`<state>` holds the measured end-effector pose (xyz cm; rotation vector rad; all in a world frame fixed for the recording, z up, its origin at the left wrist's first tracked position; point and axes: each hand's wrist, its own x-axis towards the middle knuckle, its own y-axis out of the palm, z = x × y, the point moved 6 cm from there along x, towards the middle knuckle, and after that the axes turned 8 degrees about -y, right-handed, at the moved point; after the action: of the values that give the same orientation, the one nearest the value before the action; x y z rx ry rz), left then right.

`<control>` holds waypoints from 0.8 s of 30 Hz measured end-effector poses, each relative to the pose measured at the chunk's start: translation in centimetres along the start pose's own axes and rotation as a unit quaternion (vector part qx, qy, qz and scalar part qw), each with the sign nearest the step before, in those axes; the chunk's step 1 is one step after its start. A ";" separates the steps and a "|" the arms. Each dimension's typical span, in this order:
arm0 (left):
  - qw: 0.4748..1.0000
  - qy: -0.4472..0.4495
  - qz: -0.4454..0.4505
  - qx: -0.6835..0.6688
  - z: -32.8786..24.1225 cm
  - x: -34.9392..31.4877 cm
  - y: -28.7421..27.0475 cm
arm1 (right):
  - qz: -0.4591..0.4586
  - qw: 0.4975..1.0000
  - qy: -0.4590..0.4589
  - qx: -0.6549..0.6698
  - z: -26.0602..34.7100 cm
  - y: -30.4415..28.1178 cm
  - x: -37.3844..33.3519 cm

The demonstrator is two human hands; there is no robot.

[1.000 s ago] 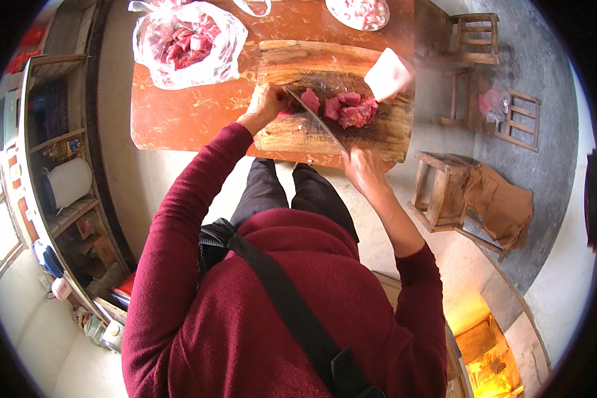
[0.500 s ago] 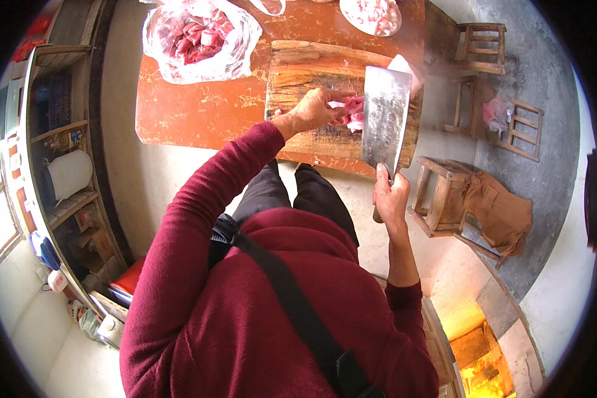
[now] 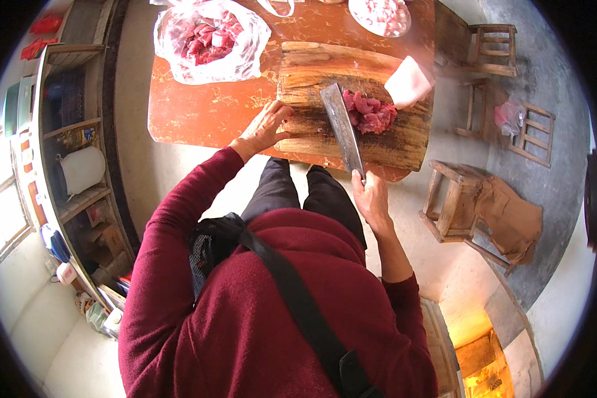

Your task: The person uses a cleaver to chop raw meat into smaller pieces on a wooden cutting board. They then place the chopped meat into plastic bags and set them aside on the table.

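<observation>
My right hand (image 3: 371, 196) is closed round the handle of a broad metal cleaver (image 3: 342, 127). The blade stands nearly on edge over the wooden chopping board (image 3: 318, 63), just left of a heap of cut red meat (image 3: 371, 113). At the board's left edge is my left hand (image 3: 266, 127), thumb and fingers apart. A small reddish bit shows by its fingertips; whether they touch it I cannot tell. A pale slab of pork fat or skin (image 3: 409, 83) lies at the board's right side, behind the heap.
The board rests on a reddish-brown table (image 3: 199, 109). Toward its far side are a clear plastic bag (image 3: 252, 56) of meat chunks and a white dish (image 3: 397, 32) of pale pieces. Wooden stools (image 3: 448, 199) stand right, one with brown cloth (image 3: 511, 219); shelves (image 3: 79, 199) line the left.
The cleaver has swung left, from right of the meat to its left, and turned more edge-on. My left hand has left the meat for the board's left edge. The view has shifted slightly.
</observation>
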<state>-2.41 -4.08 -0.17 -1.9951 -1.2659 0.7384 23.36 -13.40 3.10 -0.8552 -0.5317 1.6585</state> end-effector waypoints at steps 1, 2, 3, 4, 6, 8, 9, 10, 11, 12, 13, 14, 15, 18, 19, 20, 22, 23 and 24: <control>0.999 -0.020 0.016 -0.030 0.5 0.1 0.4 | 0.000 1.000 -0.002 -0.011 -0.2 0.1 0.3; 0.997 -0.041 0.032 -0.063 0.8 0.2 0.8 | 0.000 1.000 -0.005 -0.024 -0.4 0.0 0.4; 0.998 -0.023 0.032 -0.048 0.7 0.2 1.0 | -0.012 1.000 -0.010 -0.010 -0.6 -0.3 0.5; 0.999 -0.004 0.033 -0.034 0.6 0.1 1.0 | -0.025 1.000 -0.015 0.004 -0.9 -0.8 0.5; 0.999 0.002 0.031 -0.021 0.7 0.1 1.1 | -0.055 0.997 -0.013 0.043 -1.4 -1.7 0.3; 0.999 -0.023 0.027 -0.021 1.1 0.1 1.0 | -0.056 0.997 0.007 0.057 -1.1 -3.0 0.0; 0.999 -0.037 0.011 -0.033 1.3 0.2 0.8 | -0.056 0.996 0.016 0.064 -0.9 -3.7 -0.2; 0.998 -0.050 -0.004 -0.045 1.5 0.4 0.6 | -0.069 0.996 0.019 0.056 -0.9 -4.2 -0.4; 0.996 -0.061 -0.016 -0.057 1.3 0.8 0.1 | -0.082 0.992 0.043 0.082 -1.7 -4.0 -0.7; 0.992 -0.063 -0.047 -0.099 0.8 1.3 -0.4 | -0.094 0.987 0.067 0.109 -3.0 -3.6 -1.0; 0.989 -0.076 -0.042 -0.123 0.3 1.9 -0.3 | -0.107 0.981 0.091 0.135 -3.9 -3.5 -1.3; 0.985 -0.088 -0.035 -0.147 -0.6 2.6 -0.3 | -0.121 0.977 0.088 0.152 -3.8 -3.9 -1.4; 0.980 -0.102 -0.031 -0.170 -1.3 3.2 -0.3 | -0.120 0.969 0.104 0.188 -3.4 -4.2 -1.4; 0.977 -0.071 -0.009 -0.199 -4.0 4.6 1.3 | -0.129 0.942 0.143 0.276 -2.5 -5.3 -1.4; 0.976 -0.068 0.012 -0.207 -5.1 4.9 2.1 | -0.136 0.938 0.145 0.283 -2.6 -5.6 -1.5; 0.975 -0.056 0.031 -0.212 -6.3 5.2 2.7 | -0.141 0.935 0.147 0.291 -2.7 -5.8 -1.4; 0.970 -0.054 0.054 -0.230 -8.3 5.3 2.8 | -0.148 0.929 0.155 0.302 -2.2 -6.5 -1.4; 0.970 -0.052 0.047 -0.233 -8.1 5.4 2.8 | -0.150 0.926 0.157 0.310 -2.2 -6.6 -1.5; 0.970 -0.050 0.040 -0.236 -7.5 5.4 2.8 | -0.152 0.923 0.159 0.317 -2.1 -6.7 -1.6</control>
<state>6.77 -1.70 1.77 -2.4237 -1.5384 0.6220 29.41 -13.35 7.05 -0.5051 0.1074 1.2515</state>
